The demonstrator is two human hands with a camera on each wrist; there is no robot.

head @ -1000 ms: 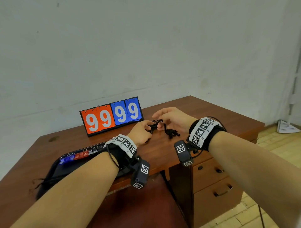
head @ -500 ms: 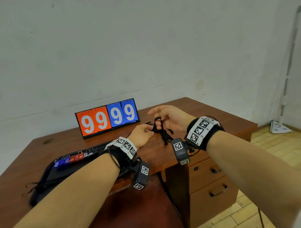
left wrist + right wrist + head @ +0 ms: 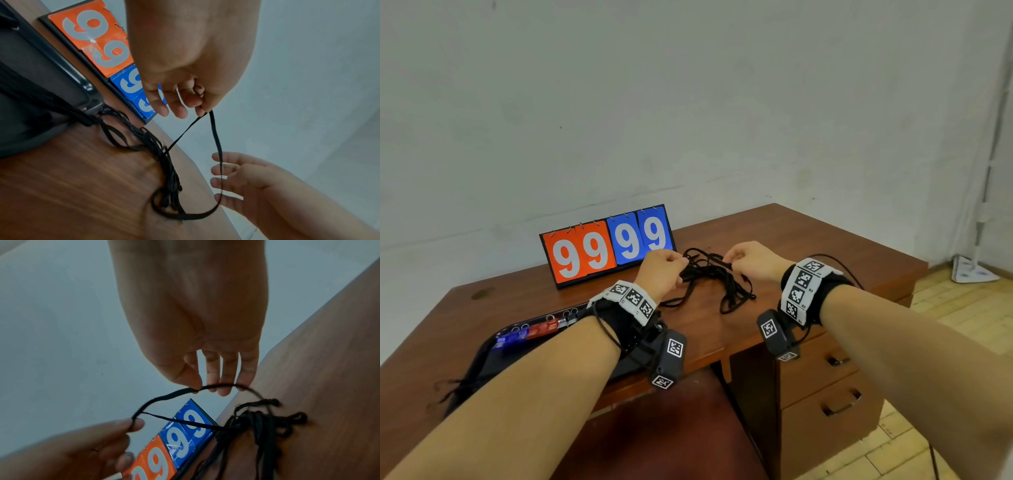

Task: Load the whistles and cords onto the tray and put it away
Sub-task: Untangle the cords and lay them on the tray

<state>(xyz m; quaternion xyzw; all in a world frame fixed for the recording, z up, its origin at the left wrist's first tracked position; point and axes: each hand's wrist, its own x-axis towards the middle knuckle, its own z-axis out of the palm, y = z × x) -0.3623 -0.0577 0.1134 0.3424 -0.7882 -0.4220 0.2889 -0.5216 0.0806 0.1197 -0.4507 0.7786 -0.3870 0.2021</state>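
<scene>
A tangle of black cords (image 3: 714,274) lies on the wooden desk (image 3: 808,240) in front of the scoreboard. My left hand (image 3: 676,270) pinches one loop of it (image 3: 213,129) between thumb and finger. My right hand (image 3: 732,261) pinches the same loop (image 3: 174,392) farther along, so the strand stretches between both hands above the bundle (image 3: 170,178). The black tray (image 3: 489,349) sits at the desk's left, partly hidden by my left forearm. Blue whistles (image 3: 512,339) and red whistles (image 3: 541,329) line its far edge, and more cords trail over its near left corner (image 3: 452,387).
A flip scoreboard (image 3: 606,246) showing 99 99 stands behind the cords by the wall. Desk drawers (image 3: 825,387) are at the lower right, and a dark red chair seat (image 3: 671,428) is under the desk's front edge. A white stand base (image 3: 972,270) rests on the floor at right.
The hands were close together on a tight cord bundle. They have now drawn apart, and the cords have spread loosely over the desk between them.
</scene>
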